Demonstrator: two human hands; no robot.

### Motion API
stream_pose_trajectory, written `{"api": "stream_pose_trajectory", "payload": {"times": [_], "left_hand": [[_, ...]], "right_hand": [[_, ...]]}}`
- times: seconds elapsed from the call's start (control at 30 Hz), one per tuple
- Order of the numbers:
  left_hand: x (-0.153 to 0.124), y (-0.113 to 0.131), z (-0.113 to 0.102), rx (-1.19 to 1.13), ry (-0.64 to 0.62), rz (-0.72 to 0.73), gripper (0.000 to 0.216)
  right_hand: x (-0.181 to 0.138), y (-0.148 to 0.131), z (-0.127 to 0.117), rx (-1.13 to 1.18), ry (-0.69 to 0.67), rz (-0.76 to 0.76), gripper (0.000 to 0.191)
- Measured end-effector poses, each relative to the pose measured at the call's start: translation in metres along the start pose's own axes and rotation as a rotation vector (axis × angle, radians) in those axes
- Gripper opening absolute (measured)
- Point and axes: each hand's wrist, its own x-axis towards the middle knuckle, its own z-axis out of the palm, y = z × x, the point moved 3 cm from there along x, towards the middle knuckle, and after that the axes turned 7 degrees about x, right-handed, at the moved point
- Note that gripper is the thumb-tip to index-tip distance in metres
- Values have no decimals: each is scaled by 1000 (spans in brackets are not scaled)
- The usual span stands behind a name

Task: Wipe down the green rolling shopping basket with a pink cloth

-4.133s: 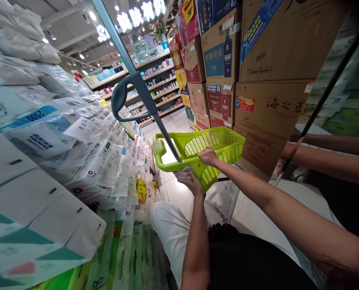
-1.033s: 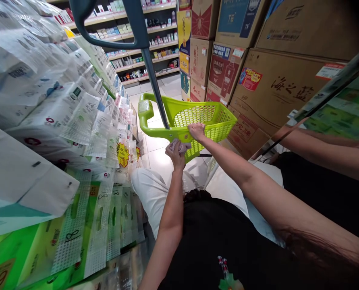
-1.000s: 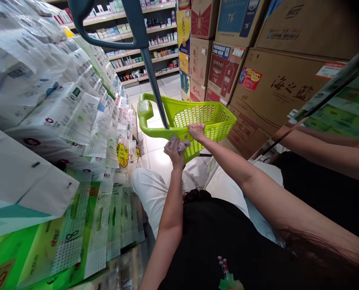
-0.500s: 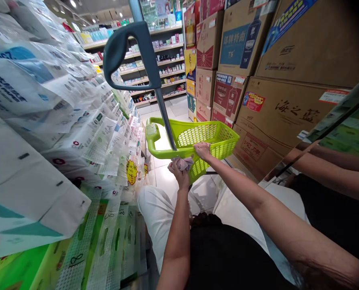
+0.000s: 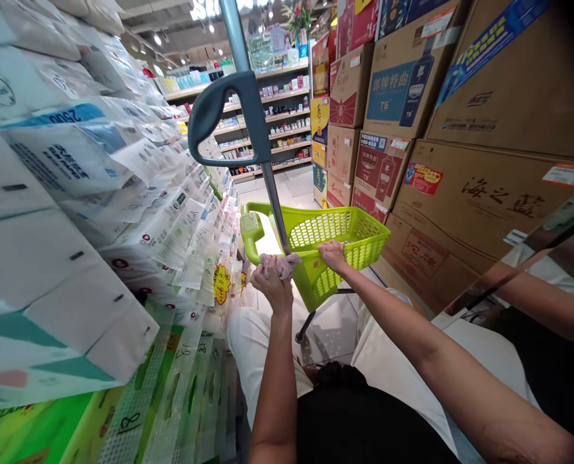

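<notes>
Two hands on a lime-green trolley basket (image 5: 352, 227), centre of frame, head view. Left hand (image 5: 272, 285): fist closed around a crumpled pinkish-grey cloth (image 5: 279, 262), pressed against the basket's near rim right at the foot of the grey pole (image 5: 277, 206). Right hand (image 5: 334, 254): fingers curled over the same rim just right of the cloth, gripping it, nothing else held. Basket tilted, near corner low, black wheel leg (image 5: 305, 326) on the floor tiles (image 5: 332, 322) below it. Pole up-left to a grey loop handle (image 5: 229, 116) in the upper middle. Wrapped tissue packs (image 5: 88, 193) stacked along the whole left side. Brown cardboard cartons (image 5: 475, 200) stacked on the right. Stocked shelves (image 5: 287, 109) far back, top centre. White trousers (image 5: 260, 348) under both forearms, bottom centre.
</notes>
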Motion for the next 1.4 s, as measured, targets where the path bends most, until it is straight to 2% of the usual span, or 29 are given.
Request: {"api": "stream_pose_trajectory", "payload": {"times": [0.1,0.23,0.33,0.43,0.57,0.63,0.83,0.9,0.97,1.1,1.17,1.23,1.4], "left_hand": [[16,-8,-13,16,-18,35,40],[55,-23,-29,-14,-7,-63,49],[85,-32,-31,-57,-182,-108,42],[99,-29,-30,-26,-322,-83,32],[97,-6,-32,100,-382,35,25],[91,10,-31,160,-392,60,19],[76,58,-11,263,-456,172,23],[78,59,-6,271,-503,208,23],[87,49,-6,247,-542,186,22],[113,11,-13,155,-528,-45,29],[118,5,-16,124,-509,-84,29],[112,14,-15,117,-519,-13,28],[79,50,-15,160,-607,289,29]], "right_hand": [[3,-3,3,0,-5,-6,40],[8,-1,5,21,-18,1,40],[13,1,2,18,-53,4,39],[17,-7,0,-2,-67,15,38],[14,-38,7,13,-73,-112,35],[12,-48,12,-3,-74,-78,40],[22,-41,12,-61,-119,-83,42],[27,-34,10,-48,-117,-88,41],[32,-30,10,-27,-112,-93,40],[37,-23,12,24,-85,-102,43],[38,-21,14,43,-67,-96,44],[38,-19,15,46,-52,-85,44],[38,-17,10,5,-74,-71,44]]}}
